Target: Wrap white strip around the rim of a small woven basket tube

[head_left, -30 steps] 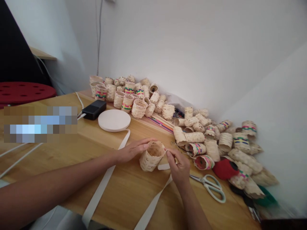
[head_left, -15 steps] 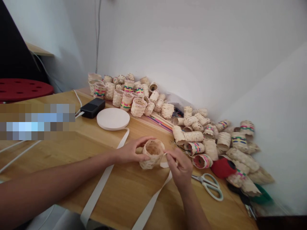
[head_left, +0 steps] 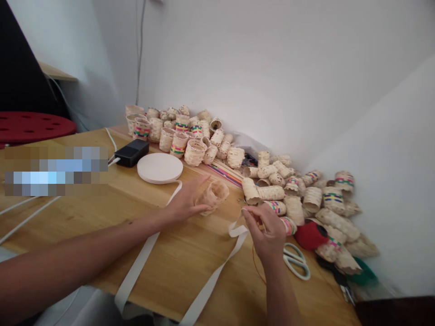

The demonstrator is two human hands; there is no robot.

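A small woven bamboo basket (head_left: pixel 215 195), blurred by motion, lies tilted on the wooden table with its mouth facing up and right. Beside it my left hand (head_left: pixel 185 199) is open, thumb and fingers spread toward its left side; whether they touch it I cannot tell. My right hand (head_left: pixel 267 228) pinches the end of a white ribbon (head_left: pixel 217 276) between thumb and finger, to the right of the basket. The ribbon curls below those fingertips and runs down over the front edge. A thin orange-brown thread (head_left: pixel 257 265) hangs by the right hand.
A white ribbon roll (head_left: pixel 159 167) lies left of the basket, near a black box (head_left: pixel 132 152) with cables. Many woven baskets (head_left: pixel 195 151) are heaped along the wall. White-handled scissors (head_left: pixel 297 261) and a red spool (head_left: pixel 311 234) are at right. A red stool (head_left: pixel 34 124) stands far left.
The basket has moved away from me, and my left hand has loosened from around it. My right hand has drawn the ribbon end away to the right.
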